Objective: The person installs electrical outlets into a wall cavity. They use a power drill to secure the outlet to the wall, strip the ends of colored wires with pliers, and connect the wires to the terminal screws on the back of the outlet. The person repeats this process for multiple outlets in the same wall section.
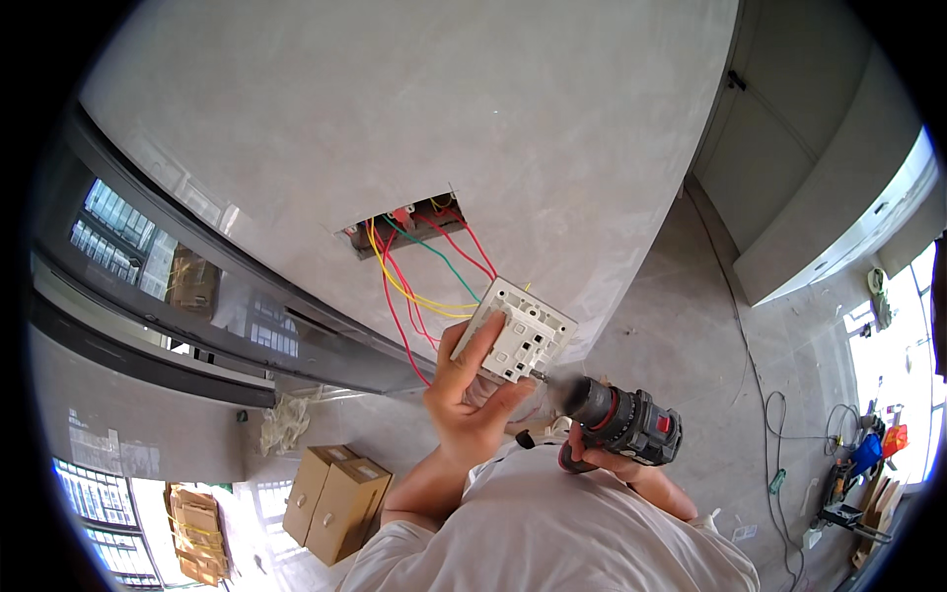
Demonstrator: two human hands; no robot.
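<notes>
My left hand (468,398) grips a white wall switch plate (525,333) by its left and lower edges, its moulded face with small square openings turned up. Red, yellow and green wires (402,286) run from behind the plate to a rectangular wall box (419,225) cut into the grey wall. In my right hand (604,460) is a black and red cordless drill (626,421), held by its handle. The drill's bit points at the plate's lower right edge, beside my left fingertips; blur there hides whether it touches. Wire ends behind the plate are hidden.
Cardboard boxes (337,501) stand on the floor at lower left. A glossy dark panel (247,296) runs along the wall's left side. Cables (755,370) trail over the floor at right, near a pile of tools (858,483). A grey door (769,118) is at upper right.
</notes>
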